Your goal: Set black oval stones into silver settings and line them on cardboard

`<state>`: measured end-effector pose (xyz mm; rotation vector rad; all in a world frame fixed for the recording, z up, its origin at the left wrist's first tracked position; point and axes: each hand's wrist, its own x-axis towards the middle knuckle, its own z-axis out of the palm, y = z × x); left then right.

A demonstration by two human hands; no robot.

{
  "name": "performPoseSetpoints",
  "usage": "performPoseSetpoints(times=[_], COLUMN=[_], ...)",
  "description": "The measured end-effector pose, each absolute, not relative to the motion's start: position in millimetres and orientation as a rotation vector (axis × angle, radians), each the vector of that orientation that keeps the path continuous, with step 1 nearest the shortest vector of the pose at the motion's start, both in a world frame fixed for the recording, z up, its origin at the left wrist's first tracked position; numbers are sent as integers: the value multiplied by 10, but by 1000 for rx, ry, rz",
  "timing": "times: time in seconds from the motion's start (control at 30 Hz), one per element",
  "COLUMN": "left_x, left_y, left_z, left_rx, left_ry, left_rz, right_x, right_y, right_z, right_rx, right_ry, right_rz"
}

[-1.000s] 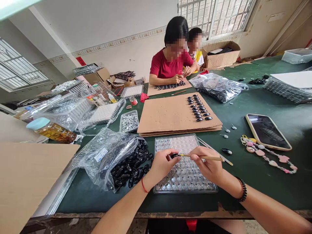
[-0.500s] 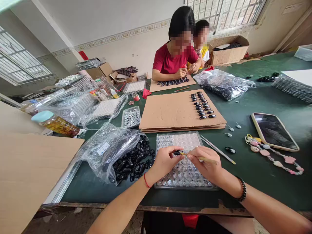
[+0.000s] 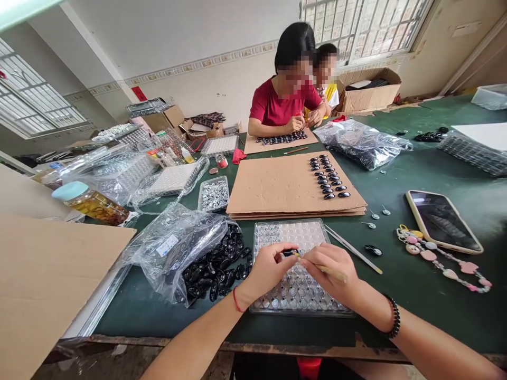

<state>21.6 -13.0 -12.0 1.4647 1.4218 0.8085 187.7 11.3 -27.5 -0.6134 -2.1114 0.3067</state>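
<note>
My left hand (image 3: 269, 268) pinches a small black oval stone (image 3: 290, 253) over a clear plastic tray (image 3: 285, 235) of small round metal pieces. My right hand (image 3: 331, 269) grips a thin wooden stick (image 3: 330, 271) whose tip points at that stone. Both hands hover close together above the tray's middle. Left of the tray, an open plastic bag (image 3: 178, 245) spills many black stones (image 3: 216, 269). A cardboard sheet (image 3: 277, 187) beyond the tray carries two rows of finished black stones (image 3: 328, 177).
A phone (image 3: 443, 221) with a bead charm strap (image 3: 443, 264) lies at right. Tweezers (image 3: 352, 249) and a loose stone (image 3: 373, 249) rest beside the tray. Two people sit at the table's far side. Bagged trays, a jar (image 3: 89, 203) and boxes crowd the left.
My right hand has drawn nearer to my left, so less of the stick shows. The view shifted slightly down.
</note>
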Motion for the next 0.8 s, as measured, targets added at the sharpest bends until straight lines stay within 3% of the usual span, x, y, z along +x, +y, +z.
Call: performPoseSetpoints(times=[0.27, 0.33, 0.5, 0.57, 0.67, 0.8], left_x=[223, 225, 201, 202, 231, 330], left_y=[-53, -48, -27, 38, 269, 796], left_z=[-220, -204, -140, -118, -82, -47], left_rx=[1359, 1355, 1265, 1243, 1290, 1538], left_ry=[1441, 1483, 1453, 1444, 1465, 1526], left_rz=[896, 899, 999, 1069, 1133, 991], right_x=[1820, 1808, 1823, 1847, 1879, 1860], right_y=[43, 57, 255, 357, 454, 447], right_z=[-266, -261, -224, -213, -211, -207], right_rx=[-559, -602, -787, -719, -620, -606], right_ry=[-2250, -2192, -1479, -1109, -816, -883], right_rz=[129, 317, 1388, 1658, 1751, 1724])
